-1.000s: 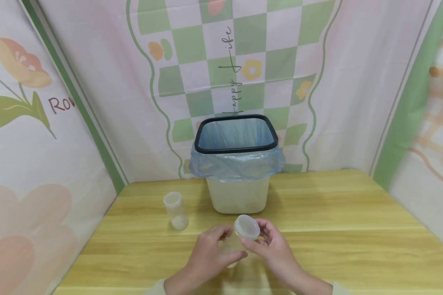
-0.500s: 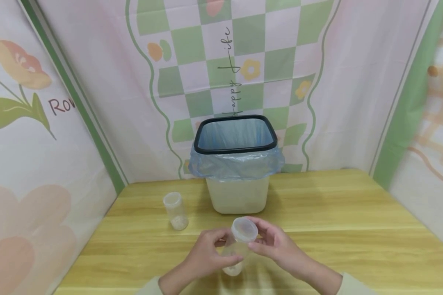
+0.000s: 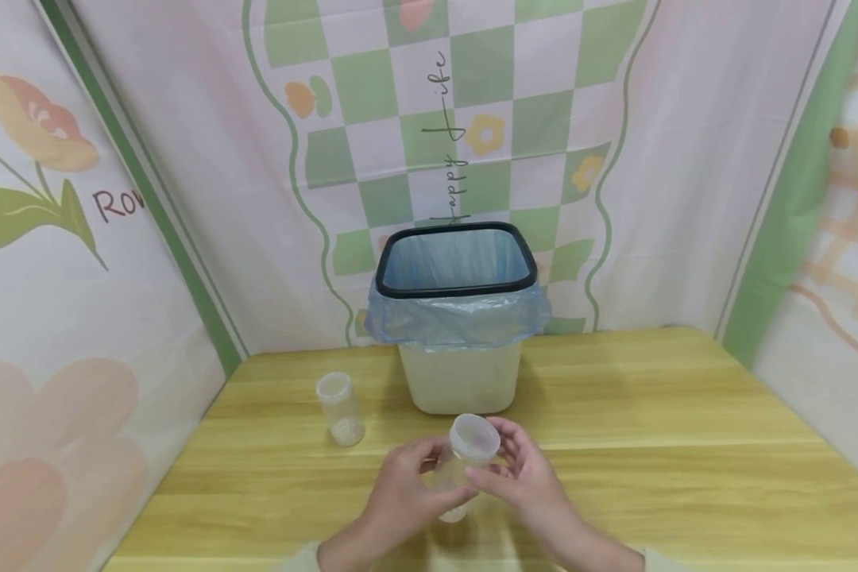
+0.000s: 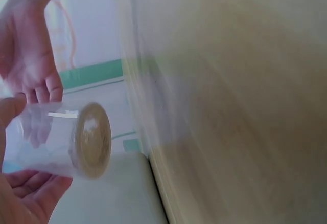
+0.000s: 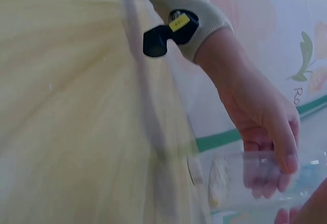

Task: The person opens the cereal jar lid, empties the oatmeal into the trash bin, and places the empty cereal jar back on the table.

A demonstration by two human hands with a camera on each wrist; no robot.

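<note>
Between both hands is a clear plastic jar (image 3: 452, 477) with a translucent whitish lid (image 3: 475, 437), held slightly tilted above the table. My left hand (image 3: 407, 485) grips the jar's body, thumb on the near side and fingers behind. My right hand (image 3: 532, 477) holds the top edge at the lid, thumb in front. Pale grainy stuff (image 5: 219, 183) lies in the jar's bottom in the right wrist view. The round base (image 4: 94, 139) faces the table in the left wrist view. A second clear jar (image 3: 341, 409), with pale bits at its bottom, stands upright to the left.
A cream bin (image 3: 461, 381) with a black rim (image 3: 457, 292) and a blue bag liner (image 3: 465, 322) stands at the back of the wooden table (image 3: 651, 477). Printed curtains (image 3: 186, 119) hang behind and at both sides.
The jar and both hands dipped a little toward me, then rose back. My right hand's fingers have shifted around the lid's edge. The second jar and the bin stay put.
</note>
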